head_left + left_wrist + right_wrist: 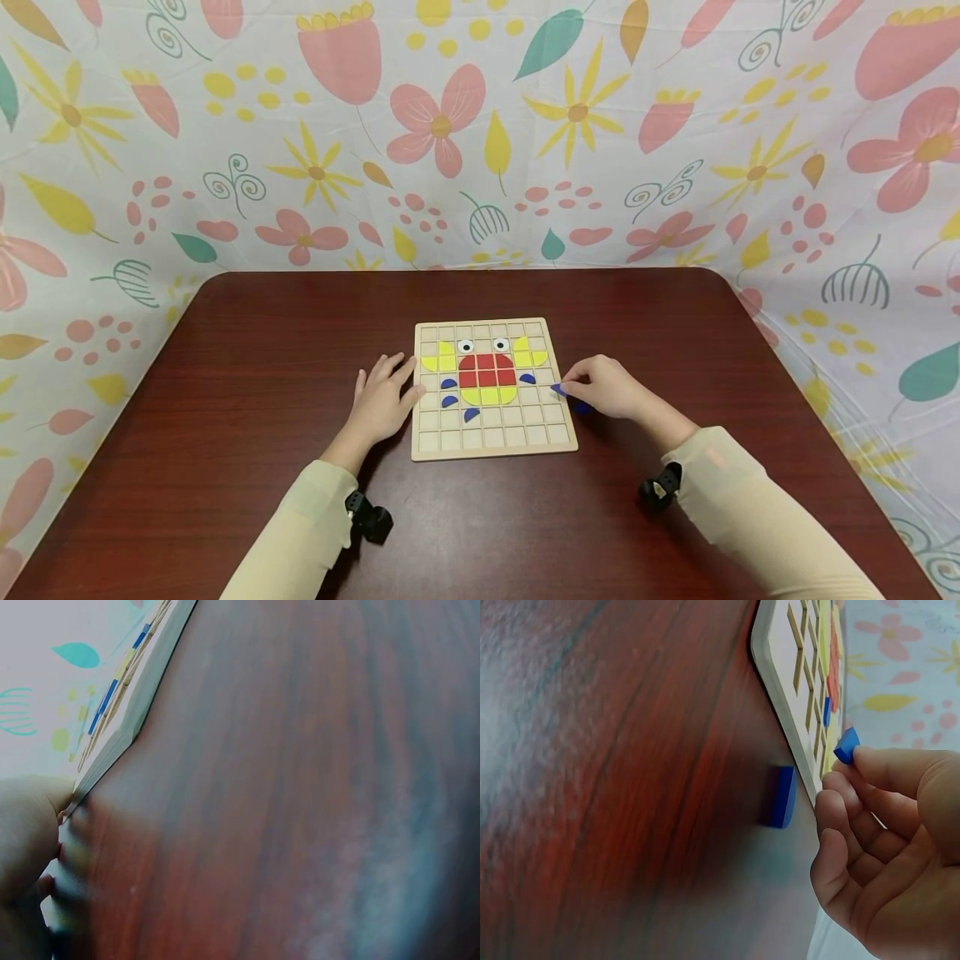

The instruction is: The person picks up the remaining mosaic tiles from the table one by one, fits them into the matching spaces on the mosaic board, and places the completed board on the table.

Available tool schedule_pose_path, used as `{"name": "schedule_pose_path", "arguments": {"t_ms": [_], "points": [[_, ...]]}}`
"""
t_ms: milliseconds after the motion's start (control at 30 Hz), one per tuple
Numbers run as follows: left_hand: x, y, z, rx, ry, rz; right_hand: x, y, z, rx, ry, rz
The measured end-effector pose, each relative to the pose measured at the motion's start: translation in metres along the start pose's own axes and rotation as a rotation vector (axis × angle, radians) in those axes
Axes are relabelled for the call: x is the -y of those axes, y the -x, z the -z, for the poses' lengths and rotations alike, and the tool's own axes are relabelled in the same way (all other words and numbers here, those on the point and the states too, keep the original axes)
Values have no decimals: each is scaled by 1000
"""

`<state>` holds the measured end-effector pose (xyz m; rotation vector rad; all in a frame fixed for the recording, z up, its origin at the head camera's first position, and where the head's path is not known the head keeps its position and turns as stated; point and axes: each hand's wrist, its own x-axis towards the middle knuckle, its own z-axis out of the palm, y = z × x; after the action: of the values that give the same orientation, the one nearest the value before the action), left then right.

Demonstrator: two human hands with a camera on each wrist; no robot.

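A square wooden grid board (450, 437) lies on the table, with red squares (487, 371), yellow pieces (489, 396), two eye pieces (466, 346) and several blue half-round pieces (471, 414) in its cells. My left hand (382, 400) rests against the board's left edge, fingers spread and fairly straight. In the right wrist view, thumb and fingertip of my right hand (900, 840) pinch a small blue half-round piece (847, 745) beside the board's right edge. Another blue half-round piece (784, 797) lies on the table below this hand.
The dark red-brown wooden table (292, 325) reaches out on every side of the board. A flower-patterned cloth (480, 125) hangs behind its far edge. Black wrist cameras (369, 518) are strapped at both cuffs.
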<state>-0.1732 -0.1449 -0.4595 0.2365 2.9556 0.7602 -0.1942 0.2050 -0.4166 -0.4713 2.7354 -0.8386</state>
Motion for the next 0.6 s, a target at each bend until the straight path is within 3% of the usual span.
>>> {"name": "schedule_pose_path", "arguments": {"t_ms": [233,600], "points": [[0,1,0,-3,1,0,9,-2,-5,11,-27,-34],[1,0,0,-16,12,-9,19,-10,-14,-4,-25,-6]]}}
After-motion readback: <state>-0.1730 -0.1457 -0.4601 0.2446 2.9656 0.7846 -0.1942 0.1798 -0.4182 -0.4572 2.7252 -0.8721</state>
